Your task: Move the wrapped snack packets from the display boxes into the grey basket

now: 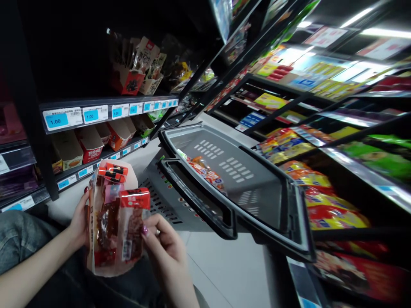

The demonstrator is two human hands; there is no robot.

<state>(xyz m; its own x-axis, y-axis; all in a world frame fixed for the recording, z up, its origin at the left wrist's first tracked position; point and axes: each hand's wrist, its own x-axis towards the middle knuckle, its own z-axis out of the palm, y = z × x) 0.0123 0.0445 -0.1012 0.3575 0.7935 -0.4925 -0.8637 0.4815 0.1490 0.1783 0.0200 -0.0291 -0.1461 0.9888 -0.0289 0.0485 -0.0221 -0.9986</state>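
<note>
My left hand grips the left edge of a bundle of red and clear snack packets held upright in front of me. My right hand pinches the right side of the front packet, fingers closed on it. A grey shopping basket with black handles rests on the floor just to the right. Several colourful snack packets lie inside it.
Dark store shelves with blue price tags and snack boxes stand at the left. More shelves with bright packets fill the right. My knee in jeans is at lower left. Pale floor runs between the shelves.
</note>
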